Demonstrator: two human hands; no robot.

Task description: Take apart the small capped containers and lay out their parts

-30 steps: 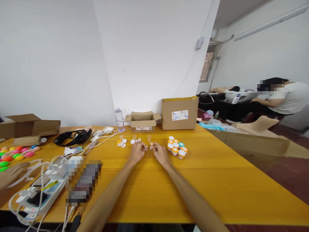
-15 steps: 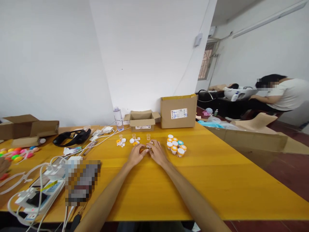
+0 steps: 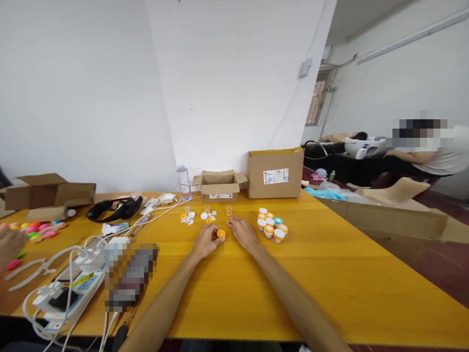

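Between the thumb and fingers of my left hand [image 3: 205, 241] is a small orange cap [image 3: 221, 234], its round face turned up. My right hand [image 3: 244, 232] is beside it on the right, fingertips pinched low over the table at a small white piece [image 3: 230, 221] too tiny to name. Just beyond stands a small clear cup [image 3: 229, 210]. Left of it are another clear cup [image 3: 207, 209], white and orange caps [image 3: 204, 215] and small white pieces with dark spots [image 3: 189, 220]. Several small lidded jars [image 3: 268, 229] with white, orange and teal tops cluster to my right.
An open small carton [image 3: 220, 188], a large cardboard box [image 3: 275, 176] and a clear bottle [image 3: 184, 183] line the wall. A power strip [image 3: 78, 298] with cables lies left. Another person's hand [image 3: 10, 244] is over colourful balls [image 3: 34, 228] at far left. A person [image 3: 432, 151] sits at right.
My hands have moved apart; the orange cap now shows in my left hand, while my right is a little to the right. Another person's hand has come in at far left.
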